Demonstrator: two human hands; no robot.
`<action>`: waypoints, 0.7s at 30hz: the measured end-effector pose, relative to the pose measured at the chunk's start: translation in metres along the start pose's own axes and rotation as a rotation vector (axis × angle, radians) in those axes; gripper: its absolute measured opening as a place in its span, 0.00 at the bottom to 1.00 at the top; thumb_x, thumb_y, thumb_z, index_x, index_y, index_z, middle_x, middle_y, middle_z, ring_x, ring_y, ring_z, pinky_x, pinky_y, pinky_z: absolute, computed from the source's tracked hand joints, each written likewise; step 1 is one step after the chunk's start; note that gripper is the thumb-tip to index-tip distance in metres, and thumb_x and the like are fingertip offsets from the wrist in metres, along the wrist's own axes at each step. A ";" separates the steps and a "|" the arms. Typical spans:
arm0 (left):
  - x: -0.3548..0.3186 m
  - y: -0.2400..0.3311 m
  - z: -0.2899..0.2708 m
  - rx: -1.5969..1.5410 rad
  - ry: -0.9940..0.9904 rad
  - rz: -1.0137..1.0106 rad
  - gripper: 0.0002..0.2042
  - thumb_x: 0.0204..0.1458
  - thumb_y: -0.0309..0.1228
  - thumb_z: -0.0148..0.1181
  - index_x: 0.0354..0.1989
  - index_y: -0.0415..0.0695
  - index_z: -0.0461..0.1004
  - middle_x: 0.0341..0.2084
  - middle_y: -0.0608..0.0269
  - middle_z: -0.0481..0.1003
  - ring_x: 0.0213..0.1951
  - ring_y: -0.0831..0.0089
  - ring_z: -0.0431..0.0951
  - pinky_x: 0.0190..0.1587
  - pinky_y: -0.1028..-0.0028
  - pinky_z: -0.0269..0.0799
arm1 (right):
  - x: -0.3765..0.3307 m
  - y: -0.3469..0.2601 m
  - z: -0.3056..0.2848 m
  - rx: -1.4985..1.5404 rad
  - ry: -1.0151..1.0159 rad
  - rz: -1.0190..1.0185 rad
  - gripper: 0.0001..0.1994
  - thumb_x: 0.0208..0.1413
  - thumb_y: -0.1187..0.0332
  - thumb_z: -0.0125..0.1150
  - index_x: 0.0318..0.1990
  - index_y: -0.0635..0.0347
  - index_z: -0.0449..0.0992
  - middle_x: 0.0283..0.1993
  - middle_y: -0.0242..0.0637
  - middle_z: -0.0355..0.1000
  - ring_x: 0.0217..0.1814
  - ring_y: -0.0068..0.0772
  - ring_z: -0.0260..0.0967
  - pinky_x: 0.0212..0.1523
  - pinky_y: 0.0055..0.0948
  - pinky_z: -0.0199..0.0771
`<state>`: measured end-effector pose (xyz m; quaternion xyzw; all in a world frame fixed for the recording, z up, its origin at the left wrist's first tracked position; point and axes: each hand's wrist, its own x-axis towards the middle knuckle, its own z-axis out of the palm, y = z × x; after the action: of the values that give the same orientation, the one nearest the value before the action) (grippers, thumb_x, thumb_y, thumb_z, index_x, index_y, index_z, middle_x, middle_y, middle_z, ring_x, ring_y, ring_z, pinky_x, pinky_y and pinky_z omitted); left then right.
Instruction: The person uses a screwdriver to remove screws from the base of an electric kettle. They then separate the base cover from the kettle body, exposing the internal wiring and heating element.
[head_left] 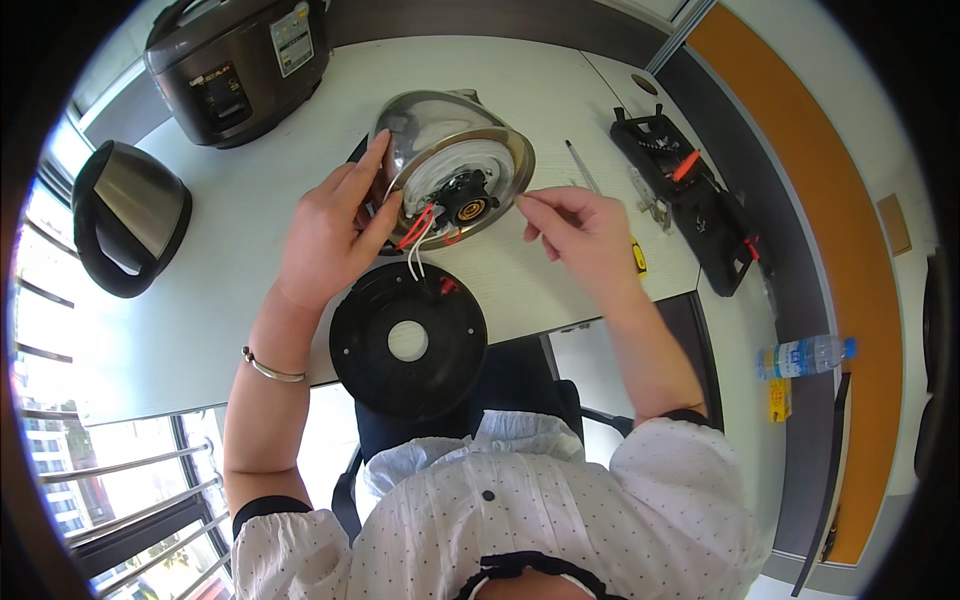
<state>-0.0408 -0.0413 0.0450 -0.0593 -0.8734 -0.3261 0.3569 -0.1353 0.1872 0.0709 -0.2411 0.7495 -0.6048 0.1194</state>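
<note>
A metal electric kettle body [412,112] lies tipped on the table, its underside facing me. On that underside sit a black round connector [468,200] and loose red and white wires [418,232]. My left hand [335,225] grips the kettle's left side, fingers on the metal and thumb at the rim. At the rim's right edge, my right hand [575,225] has thumb and forefinger pinched together; anything between them is too small to make out. Nearer to me lies the black round base cover [375,375] with a central hole, overhanging the table edge.
A screwdriver [640,258] lies partly behind my right hand. Right of it is an open black tool case [705,215] with small metal parts [652,205] beside it. Another kettle [140,215] and a rice cooker [235,75] stand left. A water bottle [805,356] lies far right.
</note>
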 end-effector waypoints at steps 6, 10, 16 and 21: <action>0.000 0.000 -0.002 0.008 -0.002 0.010 0.24 0.48 0.26 0.59 0.56 0.37 0.67 0.23 0.59 0.71 0.17 0.71 0.70 0.23 0.74 0.68 | 0.011 0.001 0.030 0.064 0.128 0.009 0.09 0.53 0.69 0.62 0.34 0.68 0.78 0.19 0.32 0.71 0.15 0.14 0.59 0.16 0.15 0.56; 0.000 0.003 -0.003 0.030 -0.029 -0.004 0.24 0.48 0.26 0.59 0.56 0.37 0.66 0.23 0.58 0.71 0.18 0.69 0.71 0.23 0.73 0.68 | 0.014 0.000 0.040 -0.077 0.215 -0.013 0.09 0.53 0.69 0.60 0.33 0.69 0.78 0.19 0.35 0.72 0.16 0.19 0.65 0.18 0.20 0.62; -0.002 -0.001 -0.001 -0.053 -0.034 -0.025 0.26 0.49 0.23 0.57 0.59 0.39 0.64 0.24 0.58 0.68 0.21 0.72 0.67 0.26 0.75 0.66 | 0.023 0.018 0.043 -0.305 0.301 -0.160 0.09 0.49 0.69 0.61 0.29 0.70 0.77 0.21 0.45 0.73 0.20 0.34 0.71 0.26 0.29 0.70; 0.000 -0.001 -0.002 -0.017 -0.030 0.010 0.25 0.48 0.25 0.58 0.57 0.37 0.65 0.24 0.57 0.71 0.18 0.69 0.70 0.23 0.74 0.68 | 0.021 0.017 0.050 -0.292 0.368 -0.235 0.09 0.49 0.70 0.62 0.29 0.70 0.77 0.22 0.47 0.73 0.22 0.37 0.72 0.28 0.31 0.70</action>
<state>-0.0398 -0.0434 0.0454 -0.0715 -0.8755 -0.3308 0.3450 -0.1338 0.1367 0.0447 -0.2271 0.8049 -0.5335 -0.1260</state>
